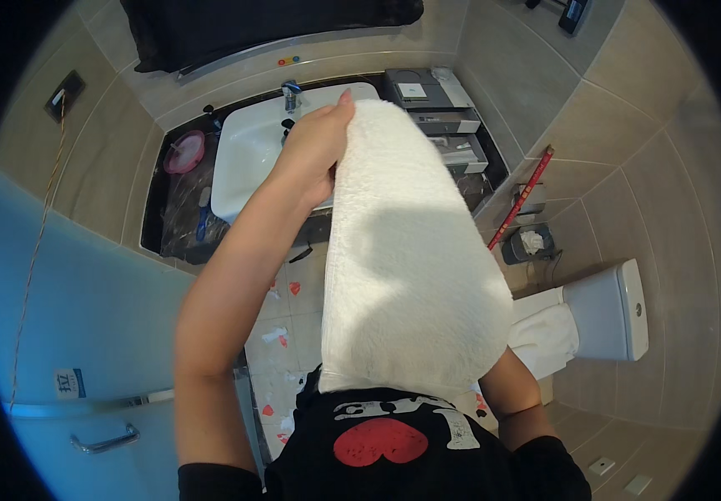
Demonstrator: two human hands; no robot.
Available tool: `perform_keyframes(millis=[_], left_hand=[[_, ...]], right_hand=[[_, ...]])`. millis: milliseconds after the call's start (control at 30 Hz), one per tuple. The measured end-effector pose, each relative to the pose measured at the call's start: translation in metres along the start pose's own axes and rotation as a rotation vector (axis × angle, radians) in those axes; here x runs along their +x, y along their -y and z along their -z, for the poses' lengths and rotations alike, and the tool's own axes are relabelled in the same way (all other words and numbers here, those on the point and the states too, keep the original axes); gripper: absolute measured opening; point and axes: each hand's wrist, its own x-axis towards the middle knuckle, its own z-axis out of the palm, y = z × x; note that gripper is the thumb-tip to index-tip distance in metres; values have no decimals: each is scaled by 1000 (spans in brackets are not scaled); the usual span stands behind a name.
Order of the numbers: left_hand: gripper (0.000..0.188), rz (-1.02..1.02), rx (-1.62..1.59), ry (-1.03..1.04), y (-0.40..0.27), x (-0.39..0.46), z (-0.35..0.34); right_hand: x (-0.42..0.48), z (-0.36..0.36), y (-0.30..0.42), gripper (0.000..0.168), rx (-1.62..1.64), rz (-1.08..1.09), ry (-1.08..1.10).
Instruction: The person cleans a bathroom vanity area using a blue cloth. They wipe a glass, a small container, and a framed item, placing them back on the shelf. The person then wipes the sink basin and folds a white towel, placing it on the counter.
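My left hand (pixel 318 147) grips the far left corner of a folded white towel (pixel 407 250), with the thumb on top near the edge. The towel stretches from that hand back to the front of my black T-shirt (pixel 379 432). My right forearm (pixel 514 382) goes beneath the towel on its right side. The right hand itself is hidden under the cloth, so its grip does not show. Behind my left hand lies the white washbasin (pixel 244 153) with its chrome tap (pixel 290 97), partly covered by my arm and the towel.
On the dark counter are a pink bowl (pixel 185 152), a blue-handled brush (pixel 203 213) and a grey drawer box (pixel 420 91). At right stand a red pole (pixel 523 194), a waste bin (pixel 526 244) and a toilet (pixel 604 313) with white cloth on it. Scraps litter the tiled floor (pixel 304 313). A glass door (pixel 97 313) is left.
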Motion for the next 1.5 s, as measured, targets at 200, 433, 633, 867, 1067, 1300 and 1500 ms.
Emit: perform_keyframes(millis=[200, 433, 633, 867, 1067, 1300, 1500], left_hand=[[62, 244, -302, 219, 38, 9, 23], [86, 400, -414, 442, 85, -52, 40], [54, 239, 192, 430, 56, -74, 28], [39, 33, -30, 198, 39, -77, 24], [38, -133, 101, 140, 27, -75, 17], [36, -239, 191, -24, 27, -69, 10], [43, -278, -262, 5, 31, -83, -1]], right_hand=[[0, -1, 7, 46, 22, 7, -53], [-4, -1, 23, 45, 28, 9, -102], [-13, 2, 42, 45, 21, 5, -166], [-37, -14, 71, 46, 287, -9, -35], [-35, -28, 86, 32, -113, 288, 22], [-30, -57, 107, 36, -293, 547, -224], [-20, -48, 108, 39, -666, 985, -479]])
